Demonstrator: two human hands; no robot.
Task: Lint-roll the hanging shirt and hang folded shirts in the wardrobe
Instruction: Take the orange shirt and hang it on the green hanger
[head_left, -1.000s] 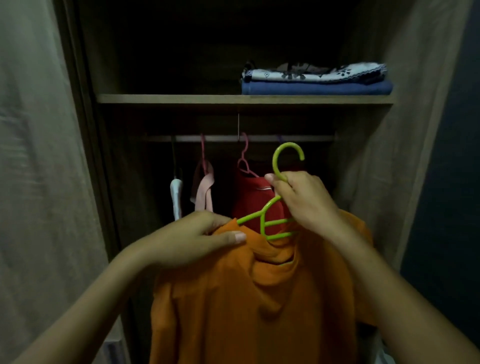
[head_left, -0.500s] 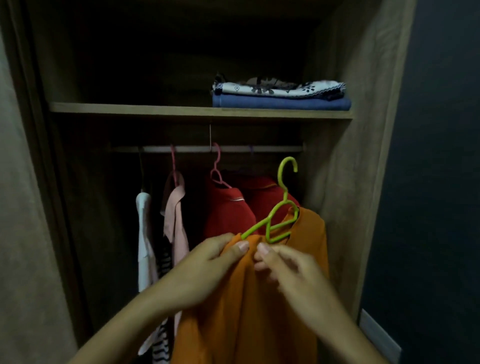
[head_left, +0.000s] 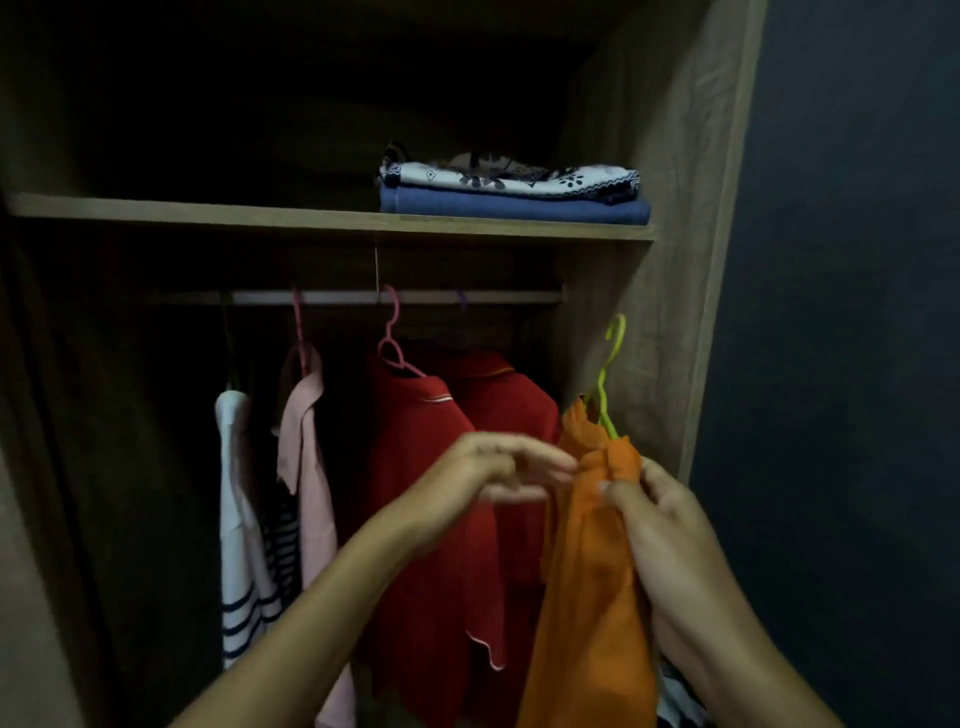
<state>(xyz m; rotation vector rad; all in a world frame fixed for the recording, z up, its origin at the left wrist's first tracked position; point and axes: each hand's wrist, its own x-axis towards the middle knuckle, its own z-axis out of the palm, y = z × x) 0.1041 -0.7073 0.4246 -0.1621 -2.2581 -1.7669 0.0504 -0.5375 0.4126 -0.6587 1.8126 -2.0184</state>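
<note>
The right hand (head_left: 660, 514) is pinching the orange shirt (head_left: 592, 571) at its shoulder on the green hanger (head_left: 609, 374), right of the red shirts (head_left: 441, 467), while the blurred left hand (head_left: 498, 467) is hovering loosely spread, so seating the fabric evenly before hooking the rail (head_left: 337, 298) is looking wise.

Item: person, head-camera view, two forearms and hands only.
Left hand (head_left: 480, 475): bare, no ring, no watch, no glove; fingers blurred, nails not discernible.
Right hand (head_left: 660, 512): bare, no ring, no bracelet; short nail visible on one fingertip.
Both forearms: bare from wrist to lower frame edge; no sleeve, cuff or band in view.
Markings: none discernible in dim light.
Rest of body: out of frame.
</note>
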